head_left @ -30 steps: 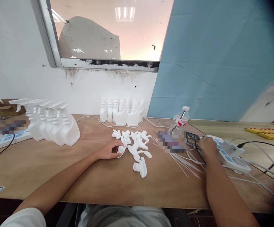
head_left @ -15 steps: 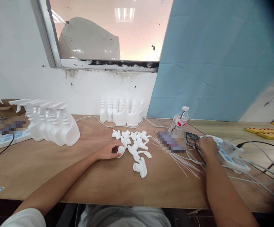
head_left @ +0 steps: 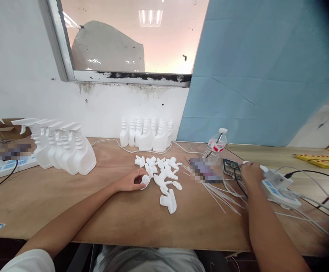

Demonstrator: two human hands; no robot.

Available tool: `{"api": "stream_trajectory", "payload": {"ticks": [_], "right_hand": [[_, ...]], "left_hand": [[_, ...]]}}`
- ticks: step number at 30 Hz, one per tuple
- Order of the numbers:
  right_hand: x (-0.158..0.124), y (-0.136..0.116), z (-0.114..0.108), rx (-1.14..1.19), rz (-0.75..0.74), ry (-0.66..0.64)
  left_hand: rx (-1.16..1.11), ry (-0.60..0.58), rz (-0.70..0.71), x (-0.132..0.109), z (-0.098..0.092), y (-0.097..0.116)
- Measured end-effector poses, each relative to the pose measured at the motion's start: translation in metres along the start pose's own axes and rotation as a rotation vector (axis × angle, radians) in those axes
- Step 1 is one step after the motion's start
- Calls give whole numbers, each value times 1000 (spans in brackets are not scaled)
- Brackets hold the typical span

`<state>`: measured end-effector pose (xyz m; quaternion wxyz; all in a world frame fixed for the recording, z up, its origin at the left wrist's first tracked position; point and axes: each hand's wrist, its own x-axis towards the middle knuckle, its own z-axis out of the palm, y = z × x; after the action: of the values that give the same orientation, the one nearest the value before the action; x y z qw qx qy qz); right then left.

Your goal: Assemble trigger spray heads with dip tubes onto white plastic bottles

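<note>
My left hand (head_left: 132, 180) is closed round a white spray trigger head (head_left: 145, 180), its round collar facing up. More white trigger heads (head_left: 169, 201) lie in a loose heap just right of that hand. My right hand (head_left: 252, 175) is over the far end of a white power strip (head_left: 279, 193), beside a dark phone-like device (head_left: 231, 168). Its fingers are curled, and what they grip is hidden. Thin white tubes (head_left: 221, 198) lie on the table between the heap and my right forearm.
White spray bottles with trigger heads (head_left: 82, 158) stand at the left; bottles without heads (head_left: 145, 138) stand by the wall. A clear water bottle (head_left: 216, 143) is at the back right. Cables (head_left: 317, 174) tangle round the right power strip. Another power strip (head_left: 25, 162) lies far left.
My right hand has shifted slightly to the right over the power strip. My left hand and the trigger head in it have stayed in place.
</note>
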<state>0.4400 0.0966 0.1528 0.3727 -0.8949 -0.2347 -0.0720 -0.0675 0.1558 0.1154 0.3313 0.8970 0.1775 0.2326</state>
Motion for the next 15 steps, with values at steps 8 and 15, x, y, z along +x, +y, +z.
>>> {"api": "stream_trajectory", "payload": {"ticks": [8,15], "right_hand": [[-50,-57,5,175,-506,-36],[-189,-122,21,528,-1437,-296]], "left_hand": [[-14,9,6,1,0,2],[-26,26,-15,2,1,2]]}}
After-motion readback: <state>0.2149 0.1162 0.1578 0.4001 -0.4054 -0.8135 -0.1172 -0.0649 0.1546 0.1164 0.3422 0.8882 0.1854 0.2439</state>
